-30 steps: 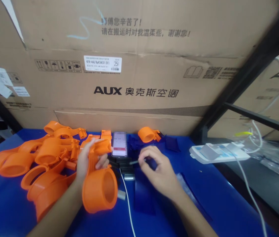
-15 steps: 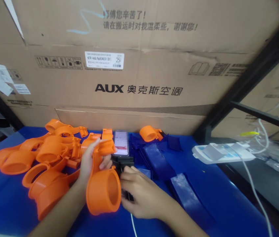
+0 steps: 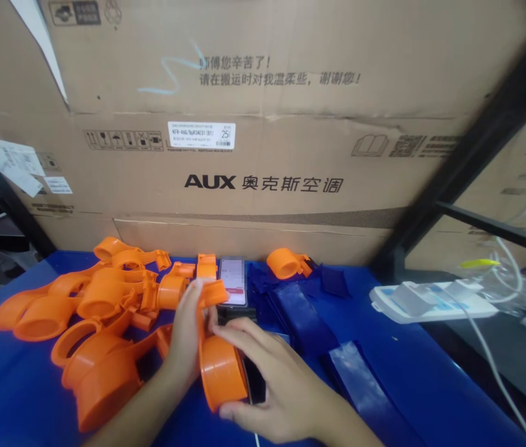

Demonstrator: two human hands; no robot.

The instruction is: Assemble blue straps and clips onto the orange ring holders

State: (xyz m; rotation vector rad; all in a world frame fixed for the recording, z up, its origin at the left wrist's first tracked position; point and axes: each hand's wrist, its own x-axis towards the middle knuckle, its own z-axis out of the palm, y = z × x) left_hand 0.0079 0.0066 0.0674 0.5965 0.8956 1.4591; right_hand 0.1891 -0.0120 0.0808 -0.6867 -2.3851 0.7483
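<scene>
My left hand (image 3: 188, 326) is closed around the ribbed arm of an orange plastic ring holder (image 3: 222, 372), its clip-like end rising above my fingers. The ring end hangs low and faces right. My right hand (image 3: 276, 379) grips that ring, with the fingers over its top and the thumb beneath. Between the ring and my right palm shows a dark object (image 3: 256, 380), mostly hidden; its kind cannot be made out. More orange ring holders (image 3: 105, 379) lie piled to the left of my left hand. A phone (image 3: 232, 282) with a lit screen lies just beyond my hands.
Dark blue flat pieces (image 3: 303, 313) lie right of centre, with one orange ring holder (image 3: 284, 264) behind them. A white power strip (image 3: 430, 301) with cables sits at the right. Behind the blue table surface (image 3: 412, 372) stands a large cardboard box (image 3: 267, 143) between black rack posts.
The held ring holder has turned, its opening swinging away to the right. My right hand has moved from the dark object beside the holder onto the ring. The camera view has tilted up slightly.
</scene>
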